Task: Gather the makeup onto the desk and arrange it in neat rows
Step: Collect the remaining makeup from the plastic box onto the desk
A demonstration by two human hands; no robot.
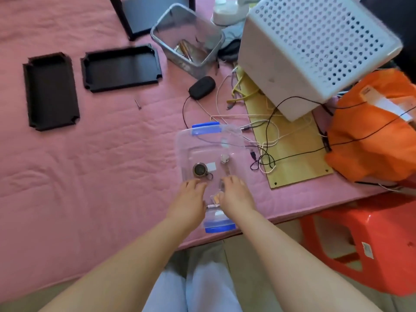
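A clear plastic box [234, 140] with blue clips at its far and near ends lies on the pink bedspread [101, 154], near its front edge. Inside it are a round dark compact [199, 169], a small white piece [211, 167], a slim pale item [225, 159] and a small beige item [216, 198]. My left hand [191, 198] lies over the near left part of the box with its fingers stretched forward. My right hand [236, 194] lies over the near right part, fingers forward, thumb beside the beige item. I cannot tell whether the box has a lid on.
Two black trays [51, 91] [121, 67] lie at the left. Farther back stand a grey bin [191, 39] and a tilted white perforated basket [315, 46]. A black pouch [202, 87], tangled cables [265, 131], a wooden board [295, 158], an orange bag [373, 131] and a red stool [369, 248] crowd the right.
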